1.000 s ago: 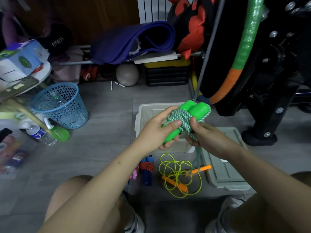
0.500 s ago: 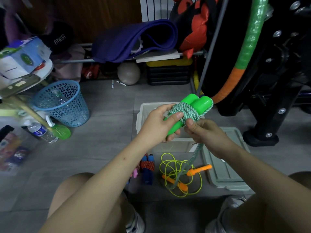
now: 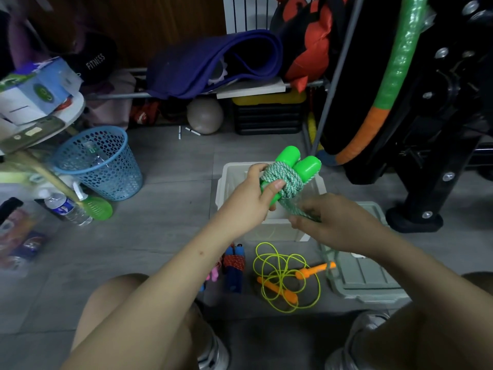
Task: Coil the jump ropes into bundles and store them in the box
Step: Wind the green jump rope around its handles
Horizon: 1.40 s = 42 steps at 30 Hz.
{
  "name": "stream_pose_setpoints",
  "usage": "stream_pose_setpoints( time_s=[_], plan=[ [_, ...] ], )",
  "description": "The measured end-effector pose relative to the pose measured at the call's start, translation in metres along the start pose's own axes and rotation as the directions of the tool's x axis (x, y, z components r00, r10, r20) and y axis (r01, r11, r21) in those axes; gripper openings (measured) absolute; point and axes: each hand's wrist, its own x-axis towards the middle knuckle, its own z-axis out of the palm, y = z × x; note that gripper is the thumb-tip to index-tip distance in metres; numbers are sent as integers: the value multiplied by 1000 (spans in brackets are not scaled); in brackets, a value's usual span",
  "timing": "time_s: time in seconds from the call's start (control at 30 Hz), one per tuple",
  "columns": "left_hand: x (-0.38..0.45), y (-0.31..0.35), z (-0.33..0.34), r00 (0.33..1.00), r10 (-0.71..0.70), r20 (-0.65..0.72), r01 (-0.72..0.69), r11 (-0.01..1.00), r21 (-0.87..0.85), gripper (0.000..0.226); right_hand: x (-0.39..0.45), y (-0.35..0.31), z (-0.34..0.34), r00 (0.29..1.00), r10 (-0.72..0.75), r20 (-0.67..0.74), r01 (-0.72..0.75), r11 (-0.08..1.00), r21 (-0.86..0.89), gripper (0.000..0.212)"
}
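My left hand (image 3: pixel 250 198) grips the two bright green handles (image 3: pixel 296 166) of a jump rope, thumb pressed on the green-white cord (image 3: pixel 282 180) wound around them. My right hand (image 3: pixel 328 222), blurred, pinches the loose tail of that cord just below the bundle. Both hands hover over the open white box (image 3: pixel 226 182) on the floor. Nearer me lie a loose yellow rope with orange handles (image 3: pixel 285 276) and a coiled blue-handled rope bundle with red cord (image 3: pixel 234 265), with a pink piece beside it.
The box's grey-green lid (image 3: pixel 365 273) lies right of the yellow rope. A blue mesh bin (image 3: pixel 98 161), a water bottle (image 3: pixel 66 209) and a green spray bottle (image 3: pixel 93 204) stand left. Black gym equipment (image 3: pixel 426 129) and a green-orange hoop (image 3: pixel 392 81) crowd the right.
My right hand has dropped from the wound bundle down and to the right, drawing the cord's tail away. The left hand keeps its hold on the handles.
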Motion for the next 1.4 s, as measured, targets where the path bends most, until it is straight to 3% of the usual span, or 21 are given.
stream_pose_setpoints(
  time_s=[0.1, 0.2, 0.3, 0.4, 0.47, 0.53, 0.6, 0.67, 0.73, 0.8, 0.9, 0.97, 1.07, 1.13, 1.23, 1.4],
  plan=[
    [2, -2, -6, 999, 31, 45, -38, 984, 172, 40, -5, -5, -16, 999, -44, -29, 47, 994, 95, 26],
    [-4, 4, -5, 974, 28, 227, -65, 985, 160, 64, 0, 3, -25, 973, -61, -220, 98, 983, 157, 27],
    [-9, 14, -2, 947, 7, 322, -119, 937, 329, 83, 4, 8, -26, 952, -80, -297, 92, 995, 26, 31],
    [-15, 23, 3, 936, -23, 352, -161, 861, 482, 75, 7, 8, -19, 918, -145, -368, 92, 983, -158, 33],
    [-18, 27, 5, 933, -11, 360, -189, 837, 514, 70, 10, 11, -21, 918, -99, -383, 52, 990, -130, 30],
    [-22, 27, 5, 931, 38, 363, -217, 857, 467, 60, 16, 18, -27, 940, 4, -342, 23, 997, 74, 30],
    [-24, 27, 5, 936, 102, 338, -236, 892, 385, 44, 22, 28, -31, 974, 65, -216, 21, 928, 372, 39],
    [-27, 27, 6, 938, 105, 330, -231, 901, 368, 53, 23, 35, -33, 997, 17, -69, 24, 830, 557, 37],
    [-31, 26, 8, 942, 56, 332, -194, 896, 400, 88, 23, 41, -33, 997, -51, 51, 7, 777, 630, 30],
    [-33, 24, 8, 944, 46, 326, -163, 926, 341, 104, 22, 44, -33, 993, -60, 100, -25, 728, 685, 26],
    [-34, 20, 4, 949, 109, 294, -160, 975, 155, 101, 25, 47, -23, 992, -58, 108, -53, 591, 805, 21],
    [-34, 17, 2, 950, 139, 281, -182, 974, 134, 96, 27, 46, -17, 991, -36, 131, -93, 522, 848, 21],
    [-32, 14, 2, 937, 164, 308, -207, 972, 113, 87, 25, 47, -19, 988, -2, 154, -131, 511, 850, 10],
    [-32, 18, 1, 925, 218, 310, -227, 974, -6, 76, 21, 50, -23, 982, 13, 188, -174, 453, 874, 26],
    [-31, 21, -1, 959, 196, 206, -131, 947, -293, 55, 17, 52, -23, 971, 29, 237, -233, 321, 918, 78],
    [-30, 19, 0, 988, 79, 134, -14, 904, -428, 41, 21, 41, -10, 964, -29, 265, -257, 166, 952, 95]
  ],
)
